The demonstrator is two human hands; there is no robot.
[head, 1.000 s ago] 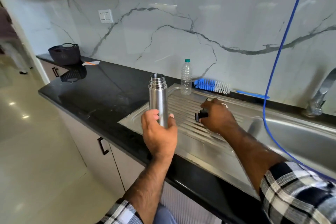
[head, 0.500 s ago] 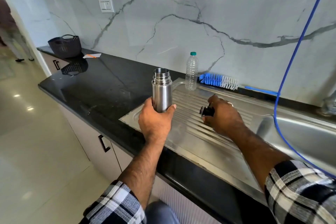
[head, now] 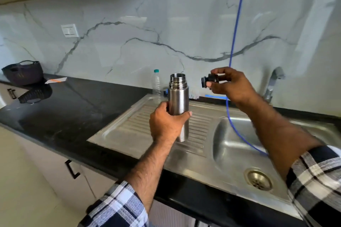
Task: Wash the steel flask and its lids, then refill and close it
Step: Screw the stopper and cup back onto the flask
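Gripping upright open flask (head: 178, 105) in left hand (head: 166, 125) above drainboard (head: 129, 134); right hand (head: 232, 86) pinches black stopper (head: 210, 80) beside its mouth.

Silver flask (head: 178, 105); black stopper (head: 210, 80); blue hose (head: 237, 24); black-white checked sleeve (head: 317, 180); black counter (head: 64, 108).

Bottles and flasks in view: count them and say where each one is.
2. The steel flask is upright in the left hand above the drainboard; the plastic bottle stands behind it near the wall.
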